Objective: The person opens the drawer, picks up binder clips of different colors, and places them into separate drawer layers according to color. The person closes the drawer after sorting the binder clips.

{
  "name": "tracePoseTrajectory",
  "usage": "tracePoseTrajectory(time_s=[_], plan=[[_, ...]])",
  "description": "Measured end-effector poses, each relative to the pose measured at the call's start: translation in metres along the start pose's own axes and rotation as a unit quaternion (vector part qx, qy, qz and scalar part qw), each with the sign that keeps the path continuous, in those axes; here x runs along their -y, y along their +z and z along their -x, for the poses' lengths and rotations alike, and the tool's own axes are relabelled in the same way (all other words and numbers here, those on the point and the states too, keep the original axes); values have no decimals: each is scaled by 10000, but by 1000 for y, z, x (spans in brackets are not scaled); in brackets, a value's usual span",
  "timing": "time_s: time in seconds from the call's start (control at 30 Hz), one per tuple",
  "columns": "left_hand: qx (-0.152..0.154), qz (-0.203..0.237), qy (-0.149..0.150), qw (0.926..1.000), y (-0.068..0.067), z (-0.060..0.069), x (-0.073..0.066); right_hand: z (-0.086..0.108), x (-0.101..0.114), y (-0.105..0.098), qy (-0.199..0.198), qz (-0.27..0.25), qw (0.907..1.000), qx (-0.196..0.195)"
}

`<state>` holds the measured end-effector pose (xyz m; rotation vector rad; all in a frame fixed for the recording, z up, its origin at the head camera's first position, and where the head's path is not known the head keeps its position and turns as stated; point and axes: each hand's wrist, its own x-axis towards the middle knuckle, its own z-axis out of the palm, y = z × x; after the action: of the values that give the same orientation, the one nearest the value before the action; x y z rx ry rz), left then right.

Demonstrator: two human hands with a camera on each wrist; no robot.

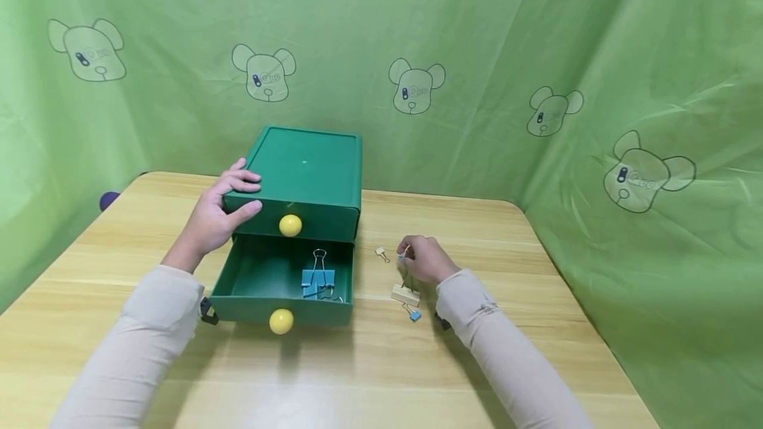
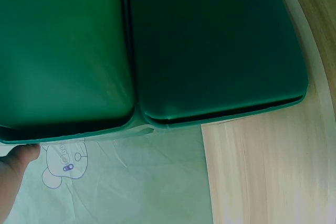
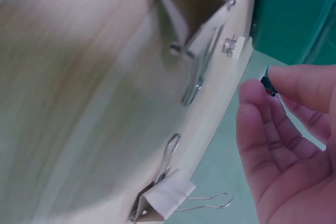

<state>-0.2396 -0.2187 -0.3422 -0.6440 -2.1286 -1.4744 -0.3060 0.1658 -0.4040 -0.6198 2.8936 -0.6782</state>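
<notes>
A green two-drawer box stands on the table with its lower drawer pulled out. My left hand rests on the box's top left front corner, fingers on the top and thumb along the front. Inside the drawer lie blue binder clips. Right of the box, my right hand pinches a small blue binder clip between thumb and forefinger, above the table. Close to that hand lie a large cream binder clip, a small blue binder clip and a small cream binder clip.
Yellow round knobs stick out from both drawer fronts. The wooden table reaches back to a green curtain printed with bear heads. A purple object shows beyond the table's left edge.
</notes>
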Motion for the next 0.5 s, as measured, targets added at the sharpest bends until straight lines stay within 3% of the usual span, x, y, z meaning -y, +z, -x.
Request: tracePoseTrajectory(time_s=[0.5], plan=[[-4,-7,-14,10000,1,-1,0,7,13,-5,-153,-236,9996,-27]])
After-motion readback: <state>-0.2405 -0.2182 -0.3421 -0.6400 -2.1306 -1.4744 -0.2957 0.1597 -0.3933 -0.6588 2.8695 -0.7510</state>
